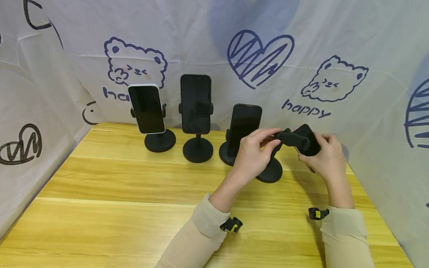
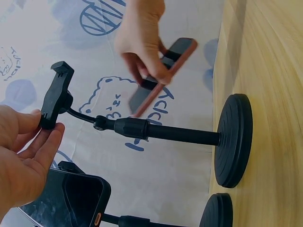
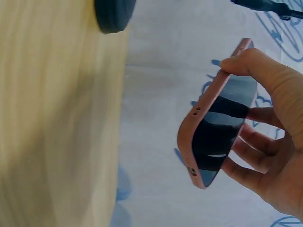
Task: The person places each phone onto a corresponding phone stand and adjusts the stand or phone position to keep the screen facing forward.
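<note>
My left hand [image 1: 252, 153] pinches one end of the empty clamp of a black phone stand [image 2: 57, 94], between thumb and fingers. The stand's round base [image 1: 270, 172] rests on the table, with its stem rising to the clamp. In my right hand [image 1: 327, 157] is a smartphone in a pink case [image 3: 213, 127], gripped by its long edges, thumb on one side and fingers on the other. It is tilted and held above the table, just right of the clamp. In the head view, the clamp hides part of the phone.
Left of this stand are three more black stands, bearing a white-edged phone [image 1: 146, 108], a tall black phone [image 1: 196, 104] and another dark phone [image 1: 246, 119]. My left hand partly covers the nearest one. Behind the wooden table [image 1: 110, 208] hangs a white cloth [image 1: 201, 33] with blue drawings.
</note>
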Action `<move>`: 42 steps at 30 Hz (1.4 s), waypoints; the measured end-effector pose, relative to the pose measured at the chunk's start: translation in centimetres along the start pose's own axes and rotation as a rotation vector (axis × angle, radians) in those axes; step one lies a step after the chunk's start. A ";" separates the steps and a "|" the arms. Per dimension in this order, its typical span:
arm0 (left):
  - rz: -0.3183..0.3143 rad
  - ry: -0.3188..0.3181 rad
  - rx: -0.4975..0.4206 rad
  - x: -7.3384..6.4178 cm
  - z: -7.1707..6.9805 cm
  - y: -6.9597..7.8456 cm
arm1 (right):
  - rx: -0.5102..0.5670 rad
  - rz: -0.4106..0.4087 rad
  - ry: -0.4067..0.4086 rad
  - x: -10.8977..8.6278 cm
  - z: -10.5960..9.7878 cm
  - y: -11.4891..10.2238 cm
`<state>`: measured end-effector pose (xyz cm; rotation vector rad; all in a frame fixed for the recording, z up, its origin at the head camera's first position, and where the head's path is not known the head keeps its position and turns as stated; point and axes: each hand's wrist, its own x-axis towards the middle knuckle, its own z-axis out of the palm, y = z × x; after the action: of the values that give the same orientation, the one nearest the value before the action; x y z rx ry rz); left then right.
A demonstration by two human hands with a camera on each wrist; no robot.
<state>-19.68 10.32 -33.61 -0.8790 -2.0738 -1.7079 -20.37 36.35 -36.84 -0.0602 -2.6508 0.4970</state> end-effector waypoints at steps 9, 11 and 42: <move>0.000 -0.007 0.015 0.0 0.0 0.1 | 0.072 -0.013 0.178 -0.3 -2.1 -2.2; 0.002 -0.008 0.021 0.0 0.0 0.1 | 0.069 -0.019 0.203 -0.4 -2.6 -2.7; 0.047 0.061 -0.057 -0.3 -1.5 0.7 | 0.086 -0.231 0.562 -3.0 -6.8 -7.4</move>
<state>-19.24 8.92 -32.87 -0.8749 -1.9585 -1.7551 -14.51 31.38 -29.76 0.1164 -2.0528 0.4380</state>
